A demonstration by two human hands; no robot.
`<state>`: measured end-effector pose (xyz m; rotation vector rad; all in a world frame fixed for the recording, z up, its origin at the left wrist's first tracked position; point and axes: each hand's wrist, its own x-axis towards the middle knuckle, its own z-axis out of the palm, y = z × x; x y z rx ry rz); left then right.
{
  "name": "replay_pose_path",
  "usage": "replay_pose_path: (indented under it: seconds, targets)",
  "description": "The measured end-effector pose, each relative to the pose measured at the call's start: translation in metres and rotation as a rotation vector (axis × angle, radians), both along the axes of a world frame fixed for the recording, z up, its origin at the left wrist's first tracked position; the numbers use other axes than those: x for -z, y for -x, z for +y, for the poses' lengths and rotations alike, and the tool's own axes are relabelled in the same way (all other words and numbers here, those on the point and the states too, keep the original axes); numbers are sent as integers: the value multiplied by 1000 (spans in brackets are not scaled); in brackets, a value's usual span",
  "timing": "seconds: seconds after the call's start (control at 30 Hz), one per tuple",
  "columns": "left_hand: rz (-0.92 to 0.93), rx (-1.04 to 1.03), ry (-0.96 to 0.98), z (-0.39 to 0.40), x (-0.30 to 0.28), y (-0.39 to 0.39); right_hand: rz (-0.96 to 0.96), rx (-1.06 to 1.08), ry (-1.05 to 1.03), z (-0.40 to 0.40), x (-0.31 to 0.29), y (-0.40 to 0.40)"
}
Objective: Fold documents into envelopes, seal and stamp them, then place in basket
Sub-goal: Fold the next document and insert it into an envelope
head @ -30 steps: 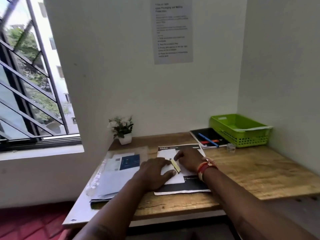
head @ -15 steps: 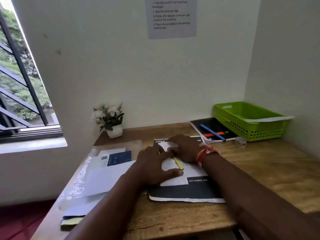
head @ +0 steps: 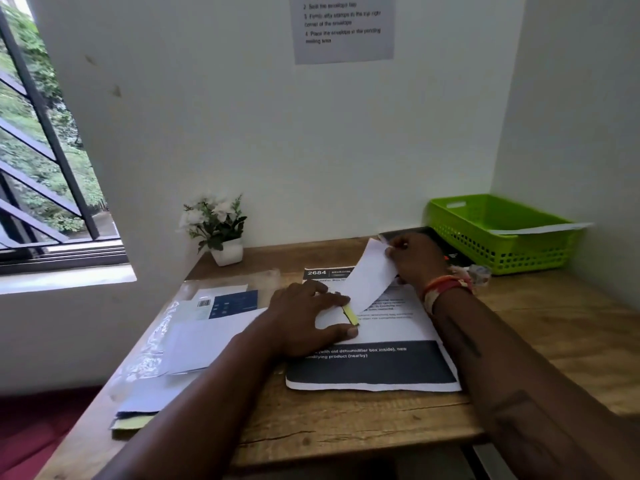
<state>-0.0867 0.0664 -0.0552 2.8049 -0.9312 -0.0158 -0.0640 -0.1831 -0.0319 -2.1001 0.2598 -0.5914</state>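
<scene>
A white envelope (head: 372,282) lies on a printed black-and-white document (head: 374,362) in the middle of the wooden desk (head: 540,344). My left hand (head: 304,320) presses the envelope's left end flat, with a small yellow strip (head: 350,314) between its finger and thumb. My right hand (head: 414,259) pinches the envelope's far end and holds it lifted, so the white paper slants up to the right. A green plastic basket (head: 498,233) stands at the back right corner with a white sheet resting over its right rim.
A stack of papers and clear plastic sleeves (head: 187,341) lies at the left of the desk. A small white pot of flowers (head: 221,233) stands against the back wall. A dark notebook (head: 453,252) lies beside the basket. An instruction sheet (head: 343,27) hangs on the wall.
My right hand has lifted the far end of the white envelope up and to the right. My left hand has stayed pressed on its other end. The camera has tilted down, closer to the desk.
</scene>
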Motion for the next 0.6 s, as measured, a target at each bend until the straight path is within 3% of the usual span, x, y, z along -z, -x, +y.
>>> replay_pose_path:
  seconds: [0.1,0.17,0.3,0.4,0.47,0.6]
  targets:
    - [-19,0,23,0,2,-3,-30,21,-174,-6,-2,3]
    - [-31,0,43,0,3,-4,7,-139,-182,-4,0,6]
    - [-66,-12,103,0,3,-2,162,-392,58,11,-3,19]
    - [-67,-12,123,1,3,-1,289,-433,34,20,-3,25]
    - [-59,-17,150,1,2,-1,255,-381,-18,19,-4,25]
    - [-56,-34,216,3,2,-2,7,-246,-189,8,-11,27]
